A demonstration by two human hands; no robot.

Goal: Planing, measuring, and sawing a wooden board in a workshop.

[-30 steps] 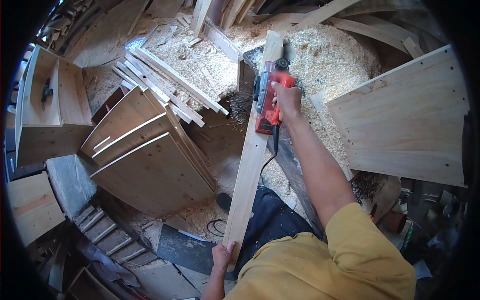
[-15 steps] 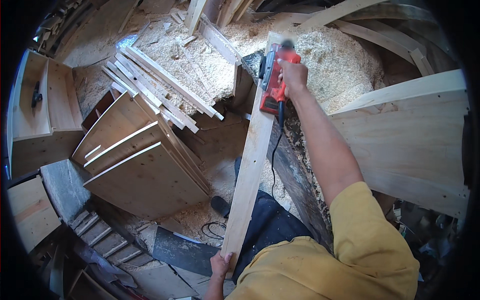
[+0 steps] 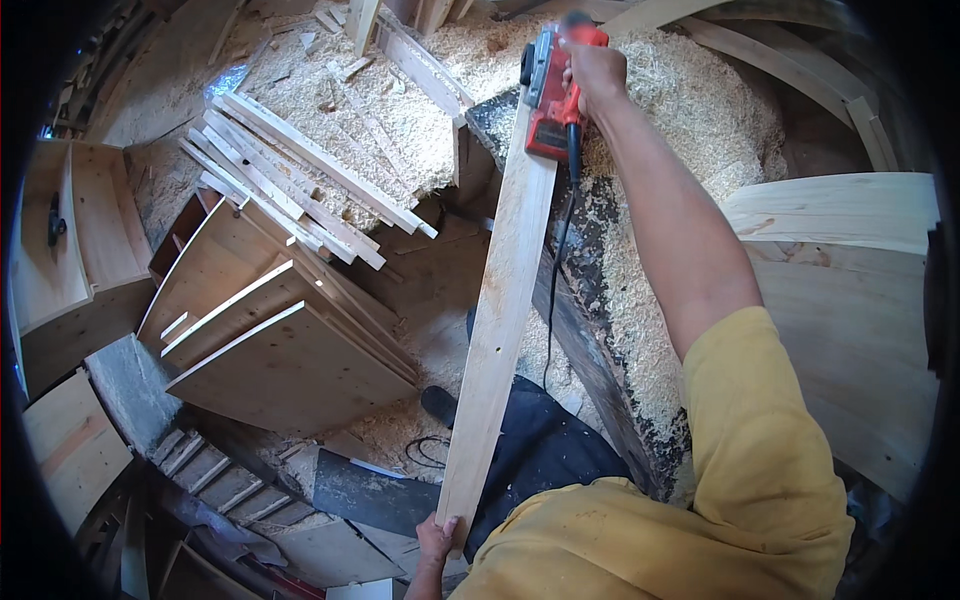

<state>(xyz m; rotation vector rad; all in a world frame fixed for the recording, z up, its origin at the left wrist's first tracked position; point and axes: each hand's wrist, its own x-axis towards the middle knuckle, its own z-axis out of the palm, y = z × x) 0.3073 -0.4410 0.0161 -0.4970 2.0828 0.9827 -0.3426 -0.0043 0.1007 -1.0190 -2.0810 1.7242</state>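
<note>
A long pale wooden board runs from near my body up to the far end of the dark workbench beam. My right hand, arm stretched out, is wrapped round the handle of a red electric planer. The planer sits on the board's far part and hides its end. Its black cord hangs down beside the board. At the near end, my left hand grips the board's left edge, thumb on top.
Wood shavings heap around the dark beam. Thin wood strips lie stacked at the left, above several leaning panels. A drawer-like wooden box stands at the far left, and large boards at the right.
The planer in my right hand has moved farther away along the board, toward its far end. My left hand still grips the near end. The view has shifted slightly.
</note>
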